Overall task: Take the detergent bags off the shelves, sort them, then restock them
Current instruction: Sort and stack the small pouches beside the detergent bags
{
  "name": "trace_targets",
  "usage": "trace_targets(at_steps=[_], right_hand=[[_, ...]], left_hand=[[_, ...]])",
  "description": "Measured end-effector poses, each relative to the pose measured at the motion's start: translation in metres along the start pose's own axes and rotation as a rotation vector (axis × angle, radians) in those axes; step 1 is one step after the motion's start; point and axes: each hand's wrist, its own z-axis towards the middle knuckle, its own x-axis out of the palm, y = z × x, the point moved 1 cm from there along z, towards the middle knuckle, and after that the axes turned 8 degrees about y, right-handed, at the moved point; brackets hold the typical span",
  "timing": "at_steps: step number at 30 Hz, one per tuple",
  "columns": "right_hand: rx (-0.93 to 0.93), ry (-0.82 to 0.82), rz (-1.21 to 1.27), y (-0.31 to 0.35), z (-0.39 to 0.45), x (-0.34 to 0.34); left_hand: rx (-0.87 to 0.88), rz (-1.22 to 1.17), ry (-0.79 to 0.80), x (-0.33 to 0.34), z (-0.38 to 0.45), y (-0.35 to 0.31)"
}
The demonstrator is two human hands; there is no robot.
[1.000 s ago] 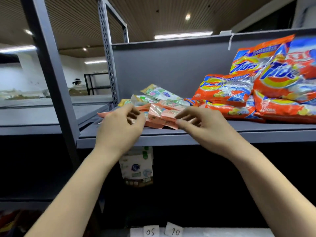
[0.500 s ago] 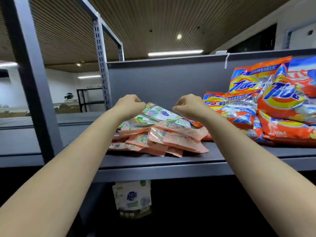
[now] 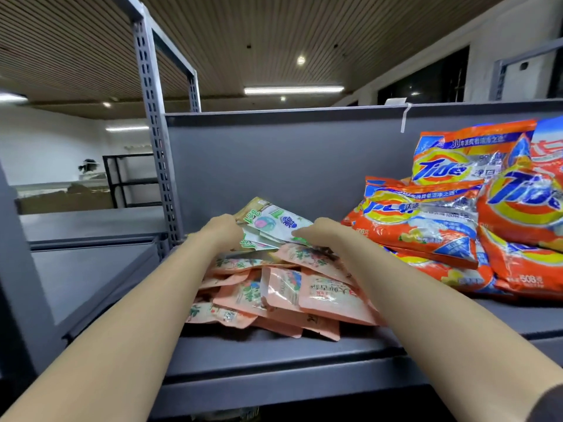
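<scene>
A heap of white-and-green detergent pouches (image 3: 274, 222) leans against the grey back panel of the shelf (image 3: 274, 357). My left hand (image 3: 224, 231) grips the heap's left edge, and my right hand (image 3: 320, 236) grips its right side. In front of them, under my forearms, lies a pile of pink pouches (image 3: 292, 293). Several large orange Tide bags (image 3: 432, 226) are stacked on the shelf's right part. My fingertips are hidden behind the pouches.
A perforated grey upright post (image 3: 154, 141) stands left of the pouches. Beyond it a lower grey shelf surface (image 3: 91, 269) stretches left. A black rack (image 3: 131, 181) stands far back in the room.
Both hands have left the pink pouches at the front edge, reached farther back over them and taken hold of the white-and-green pouches. The view has moved closer and higher.
</scene>
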Motion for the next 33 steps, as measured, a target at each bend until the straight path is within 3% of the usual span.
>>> trace_targets(at_steps=[4,6,8,12,16,20,22,24,26,30,33], right_hand=[[-0.021,-0.014,0.210,0.016,0.009,0.004],[-0.082,-0.011,0.500,0.023,0.026,0.006],[-0.144,-0.168,0.692,0.029,0.036,0.000],[-0.285,-0.537,0.602,0.044,0.010,-0.030],[-0.493,-0.884,0.352,0.044,-0.021,-0.048],[-0.551,-1.067,0.234,0.037,-0.032,-0.050],[-0.564,-1.033,0.273,0.033,-0.034,-0.046],[-0.549,-0.902,0.398,0.028,-0.030,-0.038],[-0.456,-0.744,0.508,0.021,-0.026,-0.032],[-0.253,-0.481,0.374,0.005,-0.022,-0.023],[-0.216,-0.442,0.384,-0.004,-0.023,-0.021]], left_hand=[[-0.010,0.118,-0.023,-0.001,0.012,0.011],[-0.015,0.169,-0.023,-0.004,0.015,0.013],[-0.020,0.191,-0.016,-0.005,0.018,0.014],[-0.017,0.069,0.041,-0.002,0.023,0.012],[-0.062,-0.039,0.064,0.001,0.029,0.010],[-0.134,-0.242,-0.009,-0.001,0.031,0.010],[-0.082,-0.245,-0.011,-0.003,0.034,0.010],[-0.047,-0.232,0.035,-0.001,0.037,0.012],[-0.072,-0.303,-0.025,0.002,0.042,0.013],[0.048,-0.279,-0.110,0.001,0.046,0.013],[0.101,-0.421,-0.162,-0.002,0.045,0.015]])
